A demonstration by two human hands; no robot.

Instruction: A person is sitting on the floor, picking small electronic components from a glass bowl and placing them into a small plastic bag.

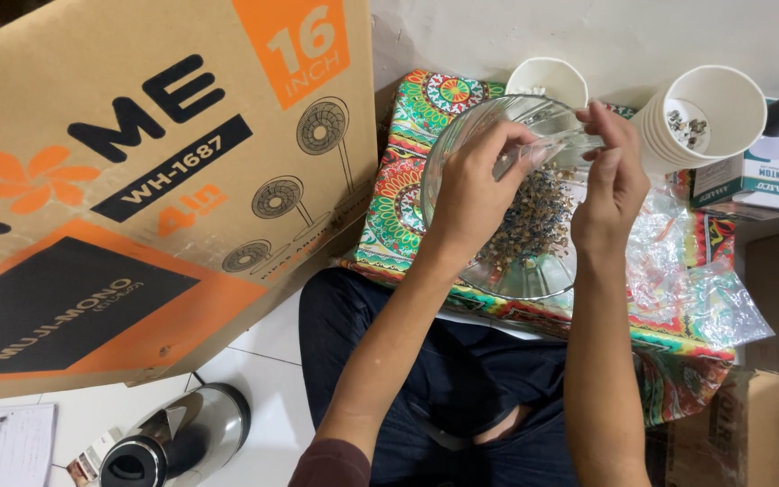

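From the head camera, both bare hands work over a clear glass bowl [516, 261] that rests tilted on a brightly patterned cloth-covered worktop [398, 207] in front of the seated person's dark trousers. The left hand [475, 185] reaches into the bowl from its 9 o'clock side, fingers curled in a closed pinch on a small clear piece [534, 153] near the rim; exactly what that piece is cannot be told. The right hand [613, 185] meets it from 3 o'clock, its fingertips closed on the other end of the same clear piece. Beneath the hands, inside the bowl, lies a heap of small brownish-grey bits [534, 225]. At 12 o'clock from the bowl, just beside its rim, stands a white paper cup [547, 79]. At 2 o'clock is a stack of white paper cups [710, 113] lying tipped, a few small bits inside. A crumpled clear plastic bag [696, 280] lies at 4 o'clock. A large orange-and-brown cardboard box [137, 189] fills the left, with a steel kettle [178, 437] on the white tiled floor at 7 o'clock.
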